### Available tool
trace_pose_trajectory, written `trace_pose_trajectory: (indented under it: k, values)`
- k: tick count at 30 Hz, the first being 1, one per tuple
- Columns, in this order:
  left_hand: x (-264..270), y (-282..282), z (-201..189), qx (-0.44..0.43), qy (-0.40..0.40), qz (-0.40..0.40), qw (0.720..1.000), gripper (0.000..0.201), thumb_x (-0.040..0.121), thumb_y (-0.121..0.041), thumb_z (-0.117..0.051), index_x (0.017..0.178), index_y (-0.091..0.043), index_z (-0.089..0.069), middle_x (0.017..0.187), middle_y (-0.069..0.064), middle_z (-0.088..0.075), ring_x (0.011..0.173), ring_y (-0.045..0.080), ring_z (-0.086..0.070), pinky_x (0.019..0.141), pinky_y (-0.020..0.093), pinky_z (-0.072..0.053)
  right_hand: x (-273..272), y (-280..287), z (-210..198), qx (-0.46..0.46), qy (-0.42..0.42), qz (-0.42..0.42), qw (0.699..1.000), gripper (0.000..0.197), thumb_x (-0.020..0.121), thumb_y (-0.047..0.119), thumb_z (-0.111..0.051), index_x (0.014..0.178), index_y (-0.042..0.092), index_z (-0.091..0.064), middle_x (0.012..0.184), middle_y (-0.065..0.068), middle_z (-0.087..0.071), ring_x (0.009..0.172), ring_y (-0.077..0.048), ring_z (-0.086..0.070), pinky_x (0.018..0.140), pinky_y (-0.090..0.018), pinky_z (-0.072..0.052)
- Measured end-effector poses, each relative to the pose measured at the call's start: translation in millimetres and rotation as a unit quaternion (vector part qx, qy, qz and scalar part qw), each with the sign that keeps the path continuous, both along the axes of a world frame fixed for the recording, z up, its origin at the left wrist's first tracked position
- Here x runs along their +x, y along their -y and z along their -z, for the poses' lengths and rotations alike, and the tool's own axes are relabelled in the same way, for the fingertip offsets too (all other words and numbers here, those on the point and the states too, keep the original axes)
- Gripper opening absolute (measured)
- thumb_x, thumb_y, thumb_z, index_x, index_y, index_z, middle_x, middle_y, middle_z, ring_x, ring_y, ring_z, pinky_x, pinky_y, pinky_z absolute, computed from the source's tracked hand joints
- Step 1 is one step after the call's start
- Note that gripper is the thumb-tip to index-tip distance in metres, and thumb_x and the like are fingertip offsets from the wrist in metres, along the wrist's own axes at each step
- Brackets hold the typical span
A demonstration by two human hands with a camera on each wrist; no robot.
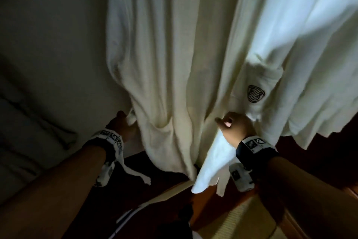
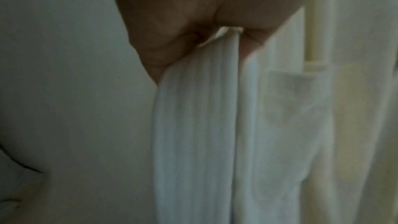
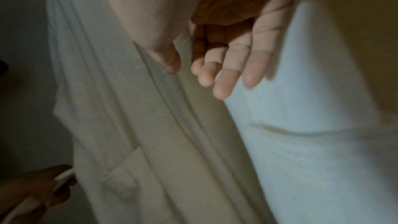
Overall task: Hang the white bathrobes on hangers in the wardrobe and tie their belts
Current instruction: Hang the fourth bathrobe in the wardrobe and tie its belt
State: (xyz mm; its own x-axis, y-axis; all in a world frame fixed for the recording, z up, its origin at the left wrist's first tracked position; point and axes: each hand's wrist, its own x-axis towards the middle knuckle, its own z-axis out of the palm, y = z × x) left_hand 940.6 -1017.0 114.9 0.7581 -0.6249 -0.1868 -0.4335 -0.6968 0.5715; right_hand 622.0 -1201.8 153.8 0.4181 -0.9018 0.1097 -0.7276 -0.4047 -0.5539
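Observation:
Two white bathrobes hang side by side in the head view. The left bathrobe (image 1: 164,54) is cream and in shadow. The right bathrobe (image 1: 300,35) is brighter and has a pocket with a dark swirl logo (image 1: 256,93). My left hand (image 1: 124,122) pinches a white belt strip (image 1: 130,117) at the left robe's outer edge; the left wrist view shows the left hand (image 2: 230,35) gripping the folded strip (image 2: 193,125). My right hand (image 1: 230,124) sits between the robes below the pocket. In the right wrist view its fingers (image 3: 228,81) lie relaxed on the cloth, apart from the thumb.
A pale wardrobe wall (image 1: 48,45) stands to the left of the robes. Dark wooden boards (image 1: 155,171) lie under the hems, with a lighter wooden edge (image 1: 251,211) at the lower right. A loose white flap (image 1: 209,163) hangs below my right hand.

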Motion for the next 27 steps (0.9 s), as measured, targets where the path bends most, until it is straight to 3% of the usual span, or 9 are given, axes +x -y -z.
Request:
trace_pose_trajectory:
  k: [5, 8, 10, 14, 16, 18, 22, 25, 27]
  values:
    - [-4, -4, -26, -0.068, 0.025, -0.069, 0.995, 0.047, 0.084, -0.045, -0.039, 0.094, 0.0, -0.049, 0.102, 0.027, -0.058, 0.08, 0.032, -0.051, 0.07, 0.034, -0.035, -34, 22, 5, -0.021, 0.034, 0.09, 0.995, 0.014, 0.086, 0.03, -0.06, 0.083, 0.017, -0.054, 0.086, -0.002, -0.064, 0.088, -0.026, -0.063, 0.072, -0.025, -0.04]
    - [-13, -4, -40, -0.101, 0.02, -0.118, 0.988, 0.049, 0.08, -0.05, -0.051, 0.068, -0.002, -0.053, 0.073, 0.015, -0.056, 0.074, 0.03, -0.054, 0.064, 0.031, -0.035, -50, 31, 6, -0.02, 0.107, 0.151, 0.982, 0.023, 0.083, 0.018, -0.061, 0.104, 0.008, -0.059, 0.101, -0.01, -0.067, 0.098, -0.031, -0.063, 0.085, -0.032, -0.046]
    - [-20, -1, -45, -0.159, -0.002, -0.163, 0.974, 0.04, 0.085, -0.036, -0.067, 0.088, 0.002, -0.059, 0.076, 0.008, -0.056, 0.075, 0.029, -0.058, 0.061, 0.029, -0.037, -51, 37, 5, 0.02, 0.126, 0.183, 0.975, 0.03, 0.084, 0.015, -0.06, 0.112, 0.004, -0.057, 0.109, -0.018, -0.066, 0.107, -0.035, -0.061, 0.09, -0.035, -0.044]
    - [-46, 10, -51, -0.246, -0.065, -0.136, 0.957, 0.061, 0.078, -0.02, -0.079, 0.127, -0.011, -0.044, 0.106, 0.004, -0.051, 0.088, 0.019, -0.053, 0.076, 0.028, -0.043, -40, 41, 1, 0.155, 0.055, 0.039, 0.986, 0.036, 0.079, 0.023, -0.054, 0.108, 0.003, -0.062, 0.114, -0.024, -0.064, 0.108, -0.037, -0.061, 0.09, -0.034, -0.049]
    - [-57, 19, -52, -0.273, -0.089, -0.087, 0.954, 0.058, 0.071, -0.02, -0.084, 0.117, -0.019, -0.049, 0.111, 0.005, -0.058, 0.096, 0.023, -0.059, 0.086, 0.034, -0.049, -35, 32, -2, 0.135, -0.011, -0.053, 0.989, 0.03, 0.072, 0.042, -0.048, 0.071, 0.015, -0.061, 0.091, -0.019, -0.069, 0.095, -0.032, -0.065, 0.079, -0.028, -0.048]
    - [-71, 29, -51, -0.257, -0.118, -0.014, 0.959, 0.045, 0.063, -0.021, -0.088, 0.095, -0.021, -0.056, 0.102, 0.012, -0.066, 0.091, 0.029, -0.065, 0.082, 0.037, -0.054, -30, 23, -7, 0.081, -0.042, -0.123, 0.988, 0.04, 0.071, 0.049, -0.04, 0.061, 0.014, -0.058, 0.085, -0.019, -0.068, 0.093, -0.03, -0.064, 0.077, -0.027, -0.039]
    - [-125, 55, -58, -0.139, -0.131, 0.148, 0.97, 0.05, 0.057, -0.039, -0.09, 0.098, -0.02, -0.068, 0.098, 0.003, -0.069, 0.083, 0.021, -0.068, 0.077, 0.026, -0.055, -17, 22, -17, 0.033, -0.108, -0.262, 0.958, 0.031, 0.091, 0.015, -0.049, 0.117, 0.012, -0.067, 0.129, -0.007, -0.062, 0.123, -0.023, -0.053, 0.099, -0.015, -0.028]
    - [-150, 81, -63, -0.132, -0.155, 0.15, 0.968, 0.085, 0.041, -0.074, -0.081, 0.114, -0.034, -0.065, 0.108, -0.012, -0.065, 0.089, 0.009, -0.064, 0.082, 0.025, -0.053, -11, 20, -29, 0.005, -0.091, -0.33, 0.94, 0.048, 0.087, -0.003, -0.049, 0.125, 0.021, -0.065, 0.136, 0.0, -0.057, 0.129, -0.019, -0.048, 0.113, -0.027, -0.03]
    - [-158, 98, -66, -0.146, -0.134, 0.156, 0.968, 0.075, 0.047, -0.072, -0.081, 0.107, -0.029, -0.07, 0.106, -0.011, -0.07, 0.097, 0.009, -0.065, 0.089, 0.028, -0.052, -15, 19, -36, 0.0, -0.116, -0.334, 0.935, 0.048, 0.088, -0.006, -0.047, 0.124, 0.02, -0.065, 0.13, -0.002, -0.057, 0.121, -0.02, -0.051, 0.108, -0.029, -0.036]
